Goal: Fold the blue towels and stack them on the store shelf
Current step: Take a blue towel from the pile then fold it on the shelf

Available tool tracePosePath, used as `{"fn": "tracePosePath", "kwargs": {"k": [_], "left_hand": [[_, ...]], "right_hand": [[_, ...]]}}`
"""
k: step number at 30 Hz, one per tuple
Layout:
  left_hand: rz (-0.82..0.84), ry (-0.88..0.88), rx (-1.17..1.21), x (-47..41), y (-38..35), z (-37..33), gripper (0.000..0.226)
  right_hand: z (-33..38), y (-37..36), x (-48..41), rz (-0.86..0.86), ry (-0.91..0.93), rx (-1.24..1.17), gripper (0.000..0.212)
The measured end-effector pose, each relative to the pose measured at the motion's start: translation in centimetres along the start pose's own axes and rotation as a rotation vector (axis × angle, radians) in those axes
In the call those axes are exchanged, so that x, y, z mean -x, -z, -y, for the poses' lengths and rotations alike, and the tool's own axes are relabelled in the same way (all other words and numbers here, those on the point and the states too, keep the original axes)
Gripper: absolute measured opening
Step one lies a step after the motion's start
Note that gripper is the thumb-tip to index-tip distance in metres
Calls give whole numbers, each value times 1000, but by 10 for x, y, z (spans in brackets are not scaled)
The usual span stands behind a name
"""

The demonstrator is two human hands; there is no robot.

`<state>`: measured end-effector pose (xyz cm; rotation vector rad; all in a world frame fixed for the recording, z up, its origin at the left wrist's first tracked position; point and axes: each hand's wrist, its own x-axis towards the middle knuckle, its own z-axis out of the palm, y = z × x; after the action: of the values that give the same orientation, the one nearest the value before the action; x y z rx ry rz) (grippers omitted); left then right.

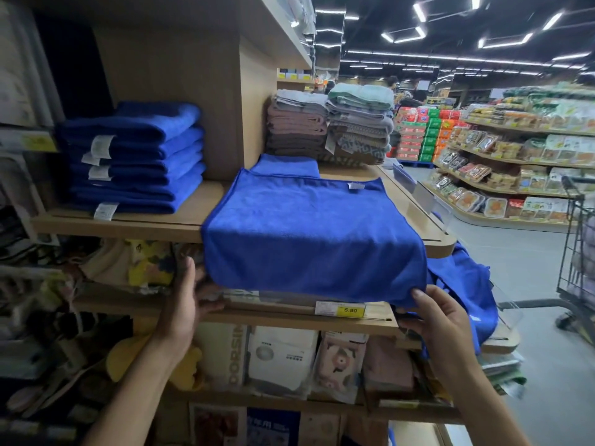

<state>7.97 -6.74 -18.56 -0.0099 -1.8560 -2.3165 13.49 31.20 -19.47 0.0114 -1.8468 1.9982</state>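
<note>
A blue towel (309, 233) lies spread on the wooden shelf (135, 223), its front part draping over the shelf's edge. My left hand (186, 300) is at the towel's lower left corner, fingers reaching under the hanging edge. My right hand (441, 313) pinches the lower right corner. A stack of several folded blue towels (135, 159) sits at the left of the same shelf. Another blue towel (285, 165) lies flat behind the spread one. More blue cloth (467, 284) hangs off the shelf's right end.
Stacks of grey, brown and green towels (331, 127) stand at the back right of the shelf. A yellow price tag (349, 310) marks the lower shelf, with packaged goods (283, 358) beneath. A shopping cart (579, 252) stands at the right in the aisle.
</note>
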Motion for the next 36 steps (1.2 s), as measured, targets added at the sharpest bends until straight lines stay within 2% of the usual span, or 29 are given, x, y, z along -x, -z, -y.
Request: {"fn": "tracePosePath", "kwargs": {"k": [2, 3, 5, 7, 10, 12, 16, 18, 20, 23, 30, 33, 36], "left_hand": [[15, -58, -159, -1, 9, -1, 77], [20, -80, -169, -2, 15, 0, 71], [41, -41, 0, -3, 26, -1, 46], [122, 12, 200, -3, 34, -2, 31], [265, -18, 294, -1, 41, 1, 28], [291, -44, 193, 2, 39, 3, 36], [273, -156, -326, 7, 35, 9, 44], [188, -160, -320, 7, 39, 12, 40], [105, -111, -244, 7, 42, 12, 33], [39, 82, -23, 3, 43, 12, 28], [187, 356, 238, -6, 48, 7, 20], [231, 368, 185, -7, 45, 2, 26], [138, 291, 33, -8, 42, 4, 23]], "right_hand": [[-3, 2, 0, -11, -14, -15, 28], [-3, 3, 0, -15, -22, -31, 26], [-2, 5, 0, -13, -32, -65, 23], [-3, 4, 0, -5, -41, -75, 21], [-5, 2, 0, 7, -60, -74, 16], [-6, 1, 0, 21, -67, -73, 13], [-5, 2, 0, 15, -101, -53, 16], [-6, 3, -1, -2, -110, -51, 16], [-6, 6, -1, -9, -108, -48, 15], [-4, 7, 1, 0, -112, -48, 15], [8, 2, 2, 11, -132, -43, 18], [11, 1, 5, 33, -130, -6, 19], [12, 3, 5, 32, -124, -1, 25]]}}
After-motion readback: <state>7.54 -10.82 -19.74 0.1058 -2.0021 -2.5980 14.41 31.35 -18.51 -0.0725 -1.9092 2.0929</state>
